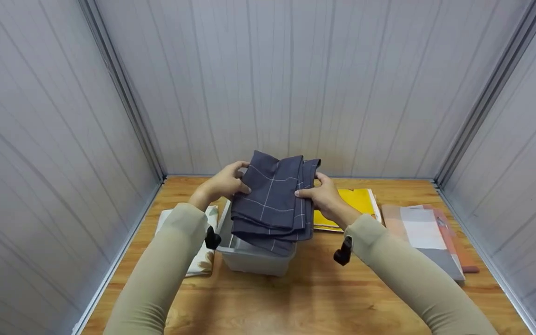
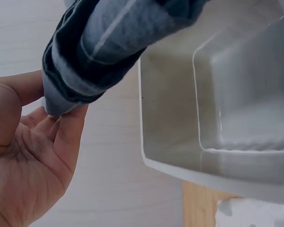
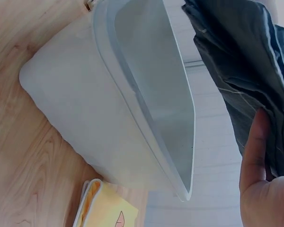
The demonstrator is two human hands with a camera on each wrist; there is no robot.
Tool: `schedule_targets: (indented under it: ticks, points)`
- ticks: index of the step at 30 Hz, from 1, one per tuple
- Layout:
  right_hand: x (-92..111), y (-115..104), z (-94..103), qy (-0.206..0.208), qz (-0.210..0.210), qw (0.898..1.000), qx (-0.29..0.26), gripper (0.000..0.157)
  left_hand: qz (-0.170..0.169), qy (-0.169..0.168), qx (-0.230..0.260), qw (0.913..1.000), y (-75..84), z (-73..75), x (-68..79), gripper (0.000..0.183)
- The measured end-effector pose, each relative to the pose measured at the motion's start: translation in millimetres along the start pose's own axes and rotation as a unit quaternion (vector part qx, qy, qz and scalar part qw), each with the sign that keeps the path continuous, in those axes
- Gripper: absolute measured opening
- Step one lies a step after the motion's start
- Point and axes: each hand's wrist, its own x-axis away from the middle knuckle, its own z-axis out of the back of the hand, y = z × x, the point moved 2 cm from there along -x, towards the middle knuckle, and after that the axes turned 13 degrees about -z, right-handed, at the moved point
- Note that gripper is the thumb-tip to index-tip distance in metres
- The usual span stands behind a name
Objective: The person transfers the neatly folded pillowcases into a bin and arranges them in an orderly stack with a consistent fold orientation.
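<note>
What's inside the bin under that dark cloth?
The left wrist view looks into the bin: what shows of its inside is bare. In the head view, the dark cloth covers most of the opening, so the part beneath it cannot be seen there.

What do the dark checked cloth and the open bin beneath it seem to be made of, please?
Dark cloth: woven fabric, perhaps cotton, matte; it falls in soft, layered folds.
Bin: probably plastic, smooth with a slight sheen; its moulded rim and the soft reflections inside suggest so.
</note>
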Motion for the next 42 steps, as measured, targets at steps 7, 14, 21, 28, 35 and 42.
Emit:
schedule_targets:
  ticks: [7, 14, 21, 28, 35, 42]
  points:
    - [-12.7, 4.4, -7.3, 0.013, -0.006, 1.0, -0.011, 0.066, -0.002, 0.033, 0.002, 0.9995, -10.4, 5.7, 0.8, 0.068]
    - [-19.3, 11.3, -10.5, 0.023, -0.016, 0.999, 0.017, 0.064, 0.005, 0.041, -0.012, 0.9991, -24.6, 5.2, 1.4, 0.065]
    - [-22.4, 18.8, -12.3, 0.013, -0.034, 0.999, 0.03, 0.065, -0.008, 0.044, -0.046, 0.9979, -38.3, 2.8, 1.8, 0.062]
    - [-26.0, 25.1, -12.6, 0.002, -0.04, 0.998, 0.046, 0.061, -0.013, 0.046, -0.067, 0.9966, -48.9, -0.5, 3.9, 0.06]
    - [-32.3, 34.6, -12.0, 0.029, -0.046, 0.996, 0.069, 0.062, -0.04, 0.053, -0.115, 0.9912, -58.0, -2.4, 5.5, 0.056]
    - [-38.9, 41.3, -15.3, 0.045, -0.039, 0.995, 0.085, 0.057, -0.036, 0.06, -0.126, 0.9896, -67.9, -3.2, 6.3, 0.056]
